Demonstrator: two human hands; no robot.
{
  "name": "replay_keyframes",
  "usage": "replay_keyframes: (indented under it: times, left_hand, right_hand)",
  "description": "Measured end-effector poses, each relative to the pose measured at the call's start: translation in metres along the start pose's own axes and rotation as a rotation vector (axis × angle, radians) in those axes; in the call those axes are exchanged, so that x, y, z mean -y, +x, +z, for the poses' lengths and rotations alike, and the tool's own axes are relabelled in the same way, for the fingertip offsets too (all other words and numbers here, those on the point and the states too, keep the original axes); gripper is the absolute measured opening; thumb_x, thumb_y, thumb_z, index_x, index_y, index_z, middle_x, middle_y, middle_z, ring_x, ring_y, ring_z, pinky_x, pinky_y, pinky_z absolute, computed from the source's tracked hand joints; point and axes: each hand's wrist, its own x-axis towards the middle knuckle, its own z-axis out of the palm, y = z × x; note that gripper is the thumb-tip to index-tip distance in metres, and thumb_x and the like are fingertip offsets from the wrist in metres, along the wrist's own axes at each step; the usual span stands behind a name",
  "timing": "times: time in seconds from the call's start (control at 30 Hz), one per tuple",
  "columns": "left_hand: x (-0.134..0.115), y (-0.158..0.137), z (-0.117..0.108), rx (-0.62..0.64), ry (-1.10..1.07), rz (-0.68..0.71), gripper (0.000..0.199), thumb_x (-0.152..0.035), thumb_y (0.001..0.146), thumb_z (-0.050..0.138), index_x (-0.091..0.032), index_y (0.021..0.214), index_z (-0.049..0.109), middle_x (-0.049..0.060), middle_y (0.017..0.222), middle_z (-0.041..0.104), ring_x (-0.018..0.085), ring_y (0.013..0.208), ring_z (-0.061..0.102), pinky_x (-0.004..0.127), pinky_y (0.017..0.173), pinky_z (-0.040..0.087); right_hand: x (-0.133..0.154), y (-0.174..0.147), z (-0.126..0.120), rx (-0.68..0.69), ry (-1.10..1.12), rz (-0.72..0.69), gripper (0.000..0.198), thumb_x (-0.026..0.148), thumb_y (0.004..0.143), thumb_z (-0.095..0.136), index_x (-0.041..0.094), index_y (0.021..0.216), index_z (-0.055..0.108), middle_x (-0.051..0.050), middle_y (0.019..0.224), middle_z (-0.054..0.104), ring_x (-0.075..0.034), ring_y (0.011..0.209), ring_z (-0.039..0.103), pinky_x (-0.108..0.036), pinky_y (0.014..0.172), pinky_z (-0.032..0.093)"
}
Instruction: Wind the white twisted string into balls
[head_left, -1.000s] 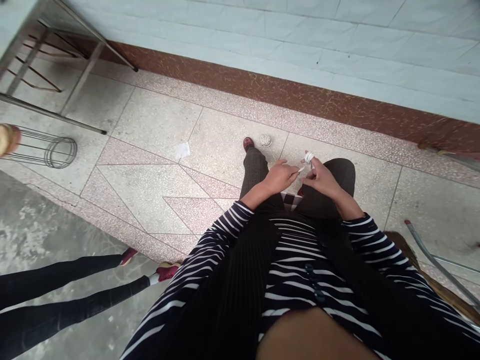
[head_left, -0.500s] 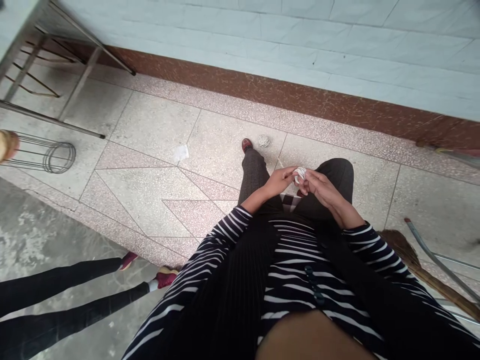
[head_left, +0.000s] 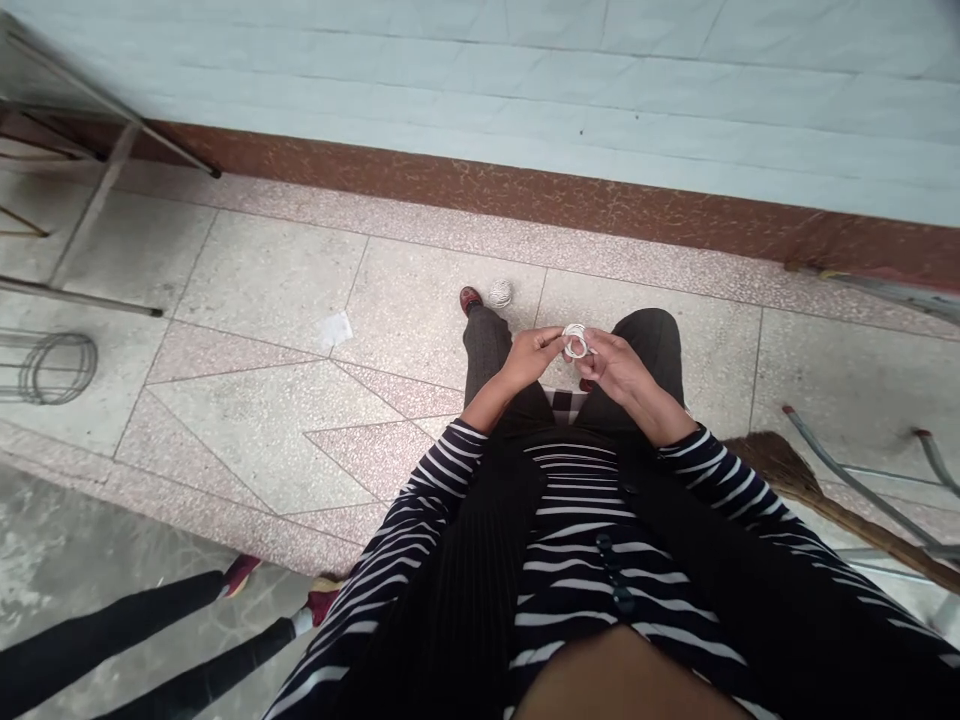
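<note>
Between my two hands, above my lap, is a small coil of white cord (head_left: 575, 341), now showing as a ring with a hole in its middle. My left hand (head_left: 534, 356) pinches its left side between thumb and fingers. From the other side my right hand (head_left: 613, 362) grips the coil's right edge, its fingers bent. Past my knees, a ball of white cord (head_left: 499, 293) lies on the floor beside my red shoe (head_left: 470, 298). I cannot make out whether a strand joins ball and coil.
A metal-legged table (head_left: 105, 190) and a wire rack (head_left: 60, 367) stand at the left. White paper (head_left: 335, 330) lies on the tiles. To the right are a broom (head_left: 780, 465) and a metal frame (head_left: 847, 470). Another person's legs (head_left: 157, 625) show at lower left.
The coil has turned from a bunched bundle into an open ring facing me, still held by both hands. My view has shifted, so the table and rack sit further left.
</note>
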Motion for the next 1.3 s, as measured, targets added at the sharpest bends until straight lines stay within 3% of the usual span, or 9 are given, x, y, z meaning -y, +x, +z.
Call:
replay_keyframes:
  times: [0.2,0.33,0.5,0.57,0.7,0.8,1.07,1.3]
  left_hand:
    - [-0.009,-0.001,-0.005,-0.066,0.169,0.038,0.043,-0.054,0.104,0.069,-0.015,0.103,0.086,0.003,0.090,0.081,0.020,0.090,0.073,0.028,0.087,0.056]
    - [-0.010,0.001,-0.008,-0.059,0.249,0.039,0.034,-0.042,0.106,0.067,-0.016,0.107,0.087,0.003,0.095,0.084,0.020,0.092,0.075,0.027,0.087,0.056]
    - [-0.009,0.004,-0.008,-0.045,0.370,0.110,0.033,-0.040,0.108,0.064,-0.016,0.102,0.087,0.003,0.093,0.084,0.020,0.089,0.076,0.027,0.085,0.056]
    - [-0.009,0.004,-0.005,-0.065,0.398,0.132,0.032,-0.039,0.109,0.063,-0.018,0.105,0.087,0.004,0.100,0.087,0.021,0.095,0.079,0.028,0.088,0.058]
    - [-0.009,0.007,0.003,-0.080,0.482,0.142,0.031,-0.038,0.111,0.062,-0.020,0.112,0.088,0.006,0.109,0.088,0.023,0.102,0.080,0.030,0.093,0.058]
    - [-0.011,0.010,0.006,-0.079,0.520,0.150,0.032,-0.039,0.111,0.063,-0.019,0.118,0.087,0.008,0.106,0.087,0.024,0.102,0.080,0.032,0.097,0.057]
    - [-0.019,0.025,-0.012,0.000,0.119,0.020,0.042,-0.054,0.103,0.073,-0.016,0.112,0.088,0.006,0.110,0.086,0.024,0.105,0.077,0.032,0.098,0.057]
    - [-0.011,0.029,-0.013,-0.017,0.061,-0.018,0.049,-0.059,0.105,0.069,-0.015,0.093,0.086,0.008,0.106,0.086,0.024,0.109,0.076,0.038,0.108,0.057]
  right_hand:
    - [0.004,-0.003,-0.016,-0.110,-0.015,-0.047,0.071,0.064,0.061,0.102,0.024,0.112,0.073,-0.003,0.099,0.073,-0.013,0.073,0.064,-0.021,0.056,0.045]
    - [0.004,-0.004,-0.028,-0.068,-0.424,-0.258,0.065,0.072,0.082,0.087,0.027,0.128,0.082,-0.008,0.119,0.077,-0.021,0.091,0.071,-0.032,0.069,0.059]
    - [0.006,0.000,-0.036,-0.086,-0.906,-0.526,0.056,0.073,0.101,0.066,0.025,0.118,0.089,-0.013,0.118,0.081,-0.032,0.111,0.074,-0.046,0.094,0.061]
    - [0.010,0.000,-0.036,-0.111,-0.943,-0.559,0.057,0.074,0.100,0.066,0.024,0.113,0.090,-0.014,0.111,0.081,-0.031,0.107,0.074,-0.045,0.090,0.061]
    - [0.017,0.001,-0.035,-0.041,-0.774,-0.449,0.062,0.078,0.087,0.080,0.020,0.106,0.089,-0.010,0.088,0.077,-0.021,0.070,0.067,-0.036,0.064,0.054]
    - [0.022,0.004,-0.033,-0.041,-0.574,-0.326,0.064,0.076,0.073,0.093,0.017,0.096,0.086,-0.008,0.079,0.076,-0.018,0.058,0.064,-0.033,0.057,0.053]
    - [0.035,0.012,-0.014,-0.052,-0.144,-0.164,0.061,0.054,0.043,0.113,0.015,0.077,0.079,-0.006,0.073,0.076,-0.015,0.060,0.067,-0.029,0.057,0.062]
    - [0.040,0.004,-0.008,-0.142,0.032,-0.144,0.063,0.053,0.044,0.114,0.018,0.082,0.077,-0.003,0.080,0.076,-0.014,0.069,0.071,-0.027,0.065,0.066]
